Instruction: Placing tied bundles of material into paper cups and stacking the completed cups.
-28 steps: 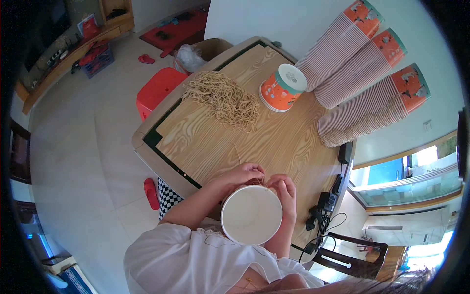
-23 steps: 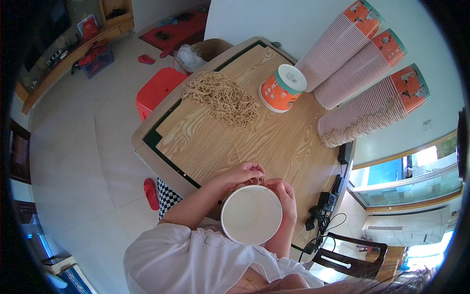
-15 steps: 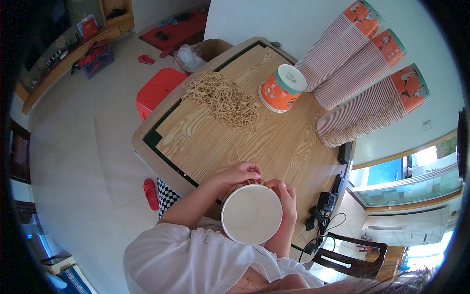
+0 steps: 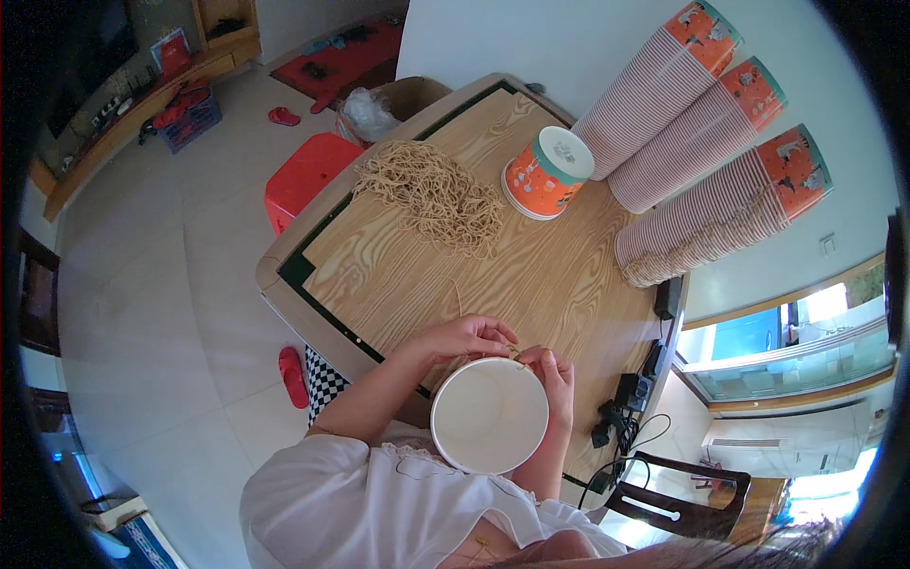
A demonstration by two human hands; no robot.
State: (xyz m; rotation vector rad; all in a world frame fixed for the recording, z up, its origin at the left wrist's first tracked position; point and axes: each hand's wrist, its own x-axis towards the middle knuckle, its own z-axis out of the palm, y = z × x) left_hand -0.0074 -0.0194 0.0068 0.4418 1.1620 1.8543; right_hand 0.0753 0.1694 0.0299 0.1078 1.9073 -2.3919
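Observation:
A white paper tub (image 4: 489,414) is held against my body, its open mouth facing up toward me. At its far rim, my right hand (image 4: 554,372) pinches a bit of tan twine between thumb and finger. Just left of it, my left hand (image 4: 469,336) bends over the rim, fingers curled around the twine, their tips partly hidden. A loose strand of twine (image 4: 456,294) runs from the table to beneath my left hand. Farther off lies a tangled heap of twine (image 4: 434,194). The tub's outer side is hidden from view.
An orange and green tub (image 4: 548,175) stands upside down beside the heap. Three tall leaning stacks of nested tubs (image 4: 706,232) fill the far right of the wooden table (image 4: 379,294). Black power adapters and cables (image 4: 621,417) lie at its right edge. A red stool (image 4: 308,175) stands left.
My left fingers have stretched slightly to the right, toward my right hand. The tub has shifted a little to the right. My right hand has barely moved.

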